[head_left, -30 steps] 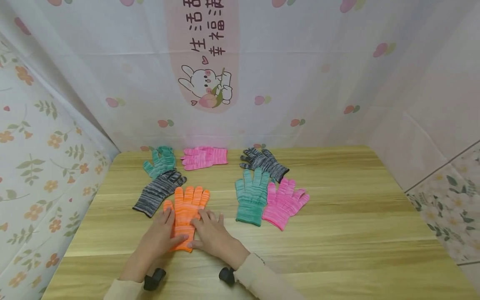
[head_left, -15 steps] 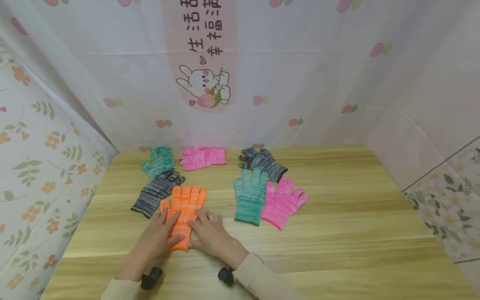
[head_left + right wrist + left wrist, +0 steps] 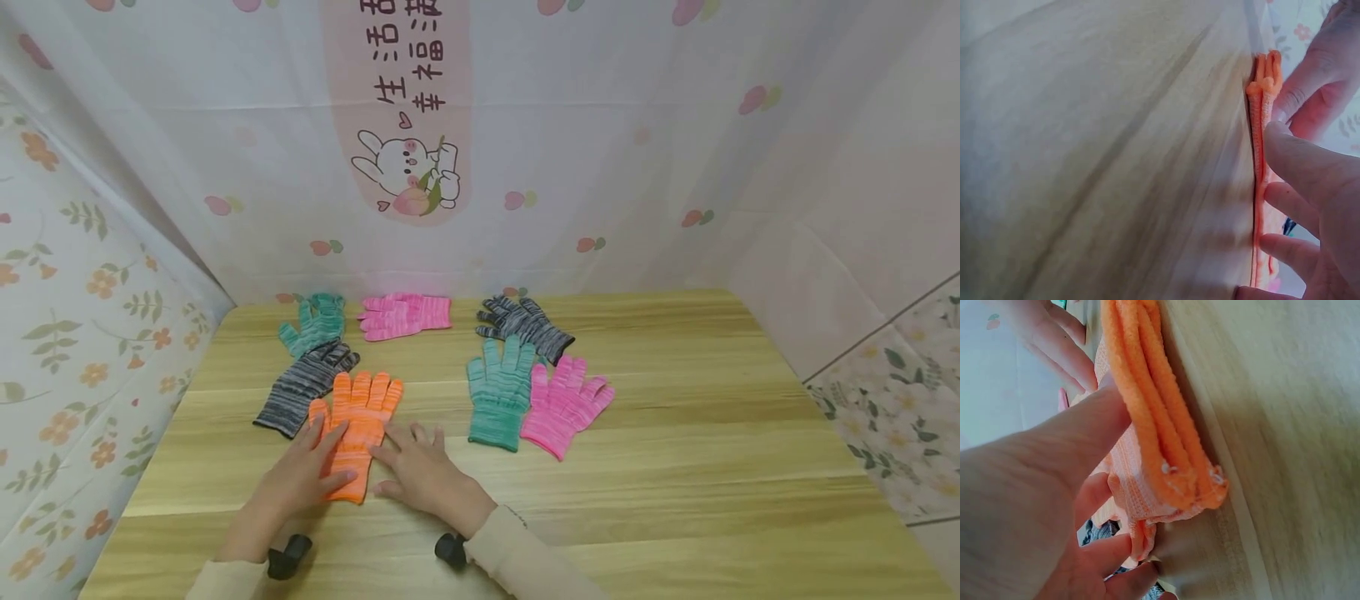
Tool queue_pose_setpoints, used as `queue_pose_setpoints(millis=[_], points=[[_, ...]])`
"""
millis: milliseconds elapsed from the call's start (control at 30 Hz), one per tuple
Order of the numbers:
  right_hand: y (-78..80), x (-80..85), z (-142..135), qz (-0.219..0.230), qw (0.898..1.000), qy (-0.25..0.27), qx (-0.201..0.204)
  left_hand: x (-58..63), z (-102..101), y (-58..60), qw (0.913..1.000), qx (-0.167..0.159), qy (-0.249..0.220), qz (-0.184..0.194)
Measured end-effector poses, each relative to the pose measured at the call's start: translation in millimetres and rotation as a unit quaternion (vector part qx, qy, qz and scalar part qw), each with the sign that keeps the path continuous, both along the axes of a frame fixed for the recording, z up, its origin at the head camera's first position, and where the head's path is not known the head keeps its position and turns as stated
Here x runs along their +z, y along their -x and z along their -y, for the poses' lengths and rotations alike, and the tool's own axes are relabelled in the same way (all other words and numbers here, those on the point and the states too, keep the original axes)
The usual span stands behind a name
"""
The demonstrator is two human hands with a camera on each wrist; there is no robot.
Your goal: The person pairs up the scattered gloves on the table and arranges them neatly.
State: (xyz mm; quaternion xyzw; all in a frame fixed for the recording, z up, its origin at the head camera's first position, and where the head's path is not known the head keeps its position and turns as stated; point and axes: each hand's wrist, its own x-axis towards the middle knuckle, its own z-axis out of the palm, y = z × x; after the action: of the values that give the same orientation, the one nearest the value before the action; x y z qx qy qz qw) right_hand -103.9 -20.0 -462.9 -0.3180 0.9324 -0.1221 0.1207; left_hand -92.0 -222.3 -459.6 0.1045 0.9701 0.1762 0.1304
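Observation:
An orange knitted glove (image 3: 366, 417) lies flat with its fingers pointing away from me. My left hand (image 3: 296, 471) rests on its left side and cuff, thumb laid across the lower part. Along the opposite edge, my right hand (image 3: 427, 475) touches the glove with spread fingers. In the left wrist view, the orange cuff (image 3: 1154, 412) shows several stacked layers. The right wrist view has my right fingertips (image 3: 1282, 197) against the layered side edge. A grey-black glove (image 3: 303, 387) lies right beside the orange one, its upper end overlapping a teal glove (image 3: 315, 325).
At the back lies a pink glove (image 3: 405, 317). Right of centre, a second teal glove (image 3: 501, 396), another pink glove (image 3: 567, 408) and another grey-black glove (image 3: 525, 325) lie close together on the wooden table (image 3: 712, 467). Patterned curtains (image 3: 600, 167) hang behind and at the sides.
The orange glove has slid left, with both hands on it. The grey-black glove beside it has shifted slightly left too. The gloves on the right stay where they were.

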Motion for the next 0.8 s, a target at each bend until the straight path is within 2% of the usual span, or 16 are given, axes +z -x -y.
queue_pose_setpoints(millis=[300,467,600,667,733,800], points=[[1.2,1.2,1,0.01,1.0,-0.009,-0.005,2.5,-1,-3.0,0.9998,-0.004,-0.013,-0.015],[2.4,2.0,-3,0.018,1.0,0.001,0.013,4.1,1,-2.3,0.9997,-0.006,-0.018,-0.014],[7.0,3.5,-22,0.048,0.997,0.052,0.039,5.7,1,0.8,0.9995,0.003,-0.032,0.0],[10.5,3.6,-37,0.052,0.994,0.087,0.038,8.2,-1,2.3,0.9994,0.009,-0.033,-0.006],[13.6,3.9,-53,0.041,0.992,0.118,0.023,12.7,-5,2.8,0.9994,0.015,-0.026,-0.02],[15.9,4.7,-69,0.025,0.99,0.138,-0.013,18.0,-12,3.4,0.9987,0.015,-0.017,-0.046]])
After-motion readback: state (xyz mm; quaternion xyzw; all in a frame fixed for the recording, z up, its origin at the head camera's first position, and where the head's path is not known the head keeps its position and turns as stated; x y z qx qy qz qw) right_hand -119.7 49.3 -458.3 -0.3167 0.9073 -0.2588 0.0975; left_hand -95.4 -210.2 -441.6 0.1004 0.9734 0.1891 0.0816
